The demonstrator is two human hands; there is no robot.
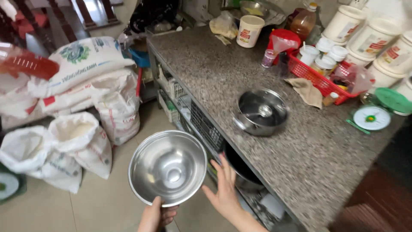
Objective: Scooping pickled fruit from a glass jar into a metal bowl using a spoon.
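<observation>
Currently, per the head view:
Left hand (pixel 156 217): closed on the near rim of the steel bowl (pixel 168 166), held over the floor beside the granite counter (pixel 309 159).
Right hand (pixel 223 193): open, empty, fingers spread beside a dark pot (pixel 240 169) under the counter edge.
Technique: the bowl is best kept level and supported from below.
Clearance: rice sacks (pixel 81 141) to the left; open counter surface beside the lidded pot (pixel 261 112).

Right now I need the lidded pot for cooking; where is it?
In the head view, the pot sits on the granite counter right of centre, left of the red basket.
</observation>
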